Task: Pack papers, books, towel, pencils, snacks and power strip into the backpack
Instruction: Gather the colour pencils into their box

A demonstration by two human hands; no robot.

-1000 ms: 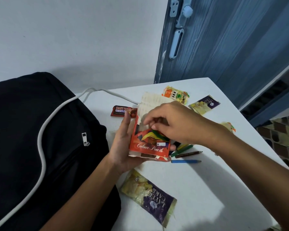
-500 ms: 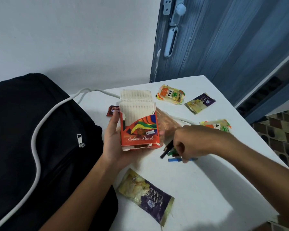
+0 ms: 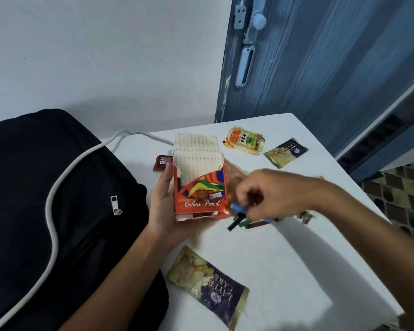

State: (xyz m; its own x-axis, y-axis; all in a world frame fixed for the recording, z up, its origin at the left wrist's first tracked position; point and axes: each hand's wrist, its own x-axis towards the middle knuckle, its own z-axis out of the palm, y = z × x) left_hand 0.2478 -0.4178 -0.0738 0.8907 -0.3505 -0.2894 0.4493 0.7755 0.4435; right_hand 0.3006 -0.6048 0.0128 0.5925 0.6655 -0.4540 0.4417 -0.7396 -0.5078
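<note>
Head view. Left hand [image 3: 164,206]: palm up above the table [image 3: 296,271], fingers wrapped round the upright pencil box [image 3: 200,185], flap open. Right hand [image 3: 275,194]: blurred, knuckles up, fingers curled over a bunch of pencils [image 3: 243,217], apparently gripping them, just right of the box's lower corner. Backpack [image 3: 46,199]: black, left of both hands, a white cable [image 3: 55,194] lying across it. Snacks: one packet [image 3: 210,285] near the left forearm, three [image 3: 245,142] beyond the hands.
</note>
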